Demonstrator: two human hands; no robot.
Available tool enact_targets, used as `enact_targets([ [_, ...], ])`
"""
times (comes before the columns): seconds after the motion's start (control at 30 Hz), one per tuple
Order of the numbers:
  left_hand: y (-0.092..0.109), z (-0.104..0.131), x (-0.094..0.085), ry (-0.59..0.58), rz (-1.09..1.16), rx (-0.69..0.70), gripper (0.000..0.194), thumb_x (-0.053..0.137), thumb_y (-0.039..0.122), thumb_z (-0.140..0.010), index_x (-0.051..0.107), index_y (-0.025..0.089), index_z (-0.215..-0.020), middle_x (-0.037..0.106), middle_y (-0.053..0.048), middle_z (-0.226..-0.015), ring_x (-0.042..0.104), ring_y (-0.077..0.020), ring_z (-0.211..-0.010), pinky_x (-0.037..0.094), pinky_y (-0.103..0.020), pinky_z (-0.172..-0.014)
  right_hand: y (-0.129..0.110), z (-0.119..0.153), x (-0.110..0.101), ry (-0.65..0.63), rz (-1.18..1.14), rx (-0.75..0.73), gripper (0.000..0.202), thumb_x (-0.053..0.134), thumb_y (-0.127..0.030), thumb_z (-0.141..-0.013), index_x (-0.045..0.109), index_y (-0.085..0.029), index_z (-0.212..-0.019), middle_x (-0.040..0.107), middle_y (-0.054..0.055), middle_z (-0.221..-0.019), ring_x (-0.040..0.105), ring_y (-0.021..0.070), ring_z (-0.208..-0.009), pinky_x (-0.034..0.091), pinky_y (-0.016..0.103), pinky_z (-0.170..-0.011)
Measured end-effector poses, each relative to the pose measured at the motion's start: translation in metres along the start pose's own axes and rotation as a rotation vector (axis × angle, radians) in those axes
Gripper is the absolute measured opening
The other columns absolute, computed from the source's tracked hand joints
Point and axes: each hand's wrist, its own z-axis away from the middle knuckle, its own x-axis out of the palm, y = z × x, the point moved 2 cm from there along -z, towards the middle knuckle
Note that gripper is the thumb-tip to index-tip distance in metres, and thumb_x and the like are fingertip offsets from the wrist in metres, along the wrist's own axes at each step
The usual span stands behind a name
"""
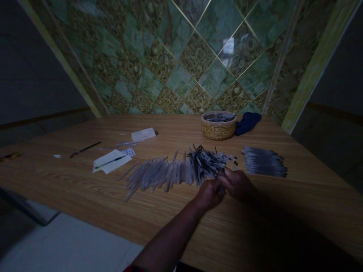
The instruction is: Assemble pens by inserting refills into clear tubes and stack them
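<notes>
Both of my hands are together over the front of the pen pile, closed and touching each other. My left hand (210,194) is curled into a fist, its fingertips against my right hand (237,184). A small dark end shows at the right fingers, but what the hands hold is mostly hidden. Just beyond them is a loose heap of dark pen parts (202,160), thin with black tips. To its left spreads a row of pale, clear pen barrels (159,172). Right of my hands, pens with dark ends (263,161) lie side by side in a neat row.
A woven basket (218,131) with more pens stands at the back, beside a dark blue cloth (248,122). On the left lie white papers (112,161) with a pen on top, a folded white paper (143,134) and a black stick-like item (85,149). A tiled wall rises behind.
</notes>
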Motion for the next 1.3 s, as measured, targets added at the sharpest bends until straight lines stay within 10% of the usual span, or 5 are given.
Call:
enact_targets([
  [0.63,-0.019,-0.005,0.015,0.024,0.202,-0.116,0.007,0.053,0.011,-0.06,0.048,0.016,-0.059,0.042,0.005,-0.057,0.039,-0.0084,-0.055,0.029,-0.018,-0.049,0.021,-0.003,-0.012,-0.025,-0.449,0.32,0.019,0.04,-0.035,-0.086,0.046,-0.021,-0.074,0.053,-0.005,-0.046,0.051,0.0111,-0.034,0.039,0.022,-0.039],
  [1.3,-0.01,-0.002,0.009,0.011,0.207,-0.076,0.008,0.054,0.015,-0.065,0.05,0.015,-0.058,0.044,0.002,-0.058,0.04,-0.0097,-0.057,0.031,-0.019,-0.051,0.012,-0.004,-0.009,-0.002,-0.231,0.159,0.014,0.04,-0.029,-0.081,0.047,-0.021,-0.072,0.054,-0.001,-0.049,0.051,0.0118,-0.039,0.036,0.022,-0.042],
])
